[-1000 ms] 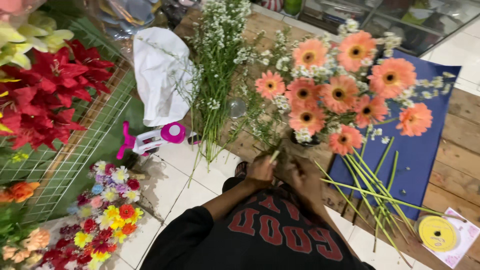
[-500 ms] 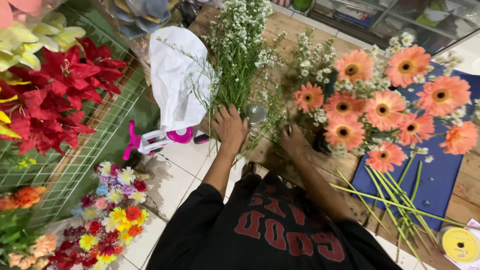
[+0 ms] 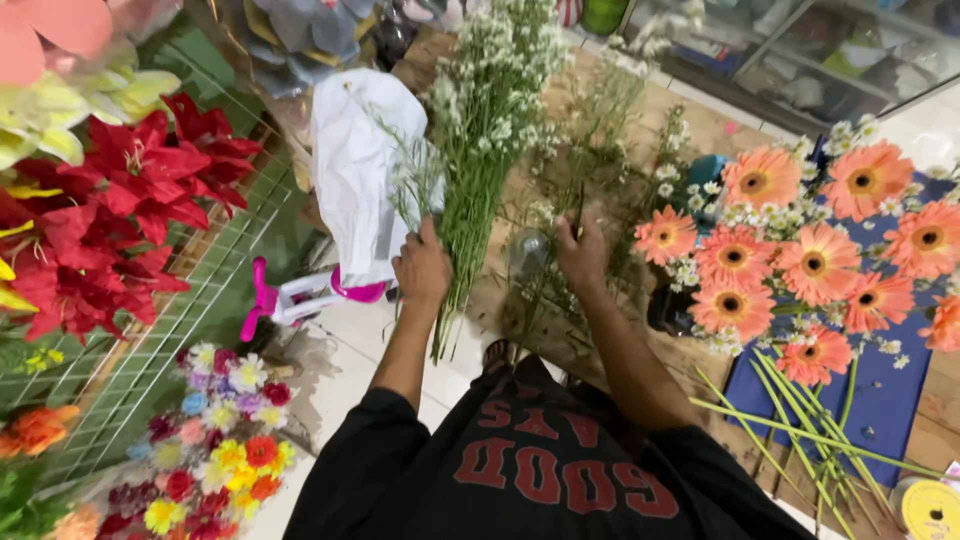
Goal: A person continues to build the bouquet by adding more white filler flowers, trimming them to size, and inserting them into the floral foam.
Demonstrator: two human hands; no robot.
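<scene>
- The left hand (image 3: 422, 272) grips the white filler bunch (image 3: 485, 130) by its stems, at 11 o'clock, keeping it upright and together.
- The right hand (image 3: 583, 252) pinches a loose sprig (image 3: 590, 120) on the worktop (image 3: 700, 130), at 12.
- Orange gerberas (image 3: 800, 250) lie at 2, clear of both hands.

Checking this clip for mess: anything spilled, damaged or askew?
Loose cut green stems lie scattered across the dark blue sheet and wooden boards below the orange gerbera bunch. Nothing else stands out.
</scene>
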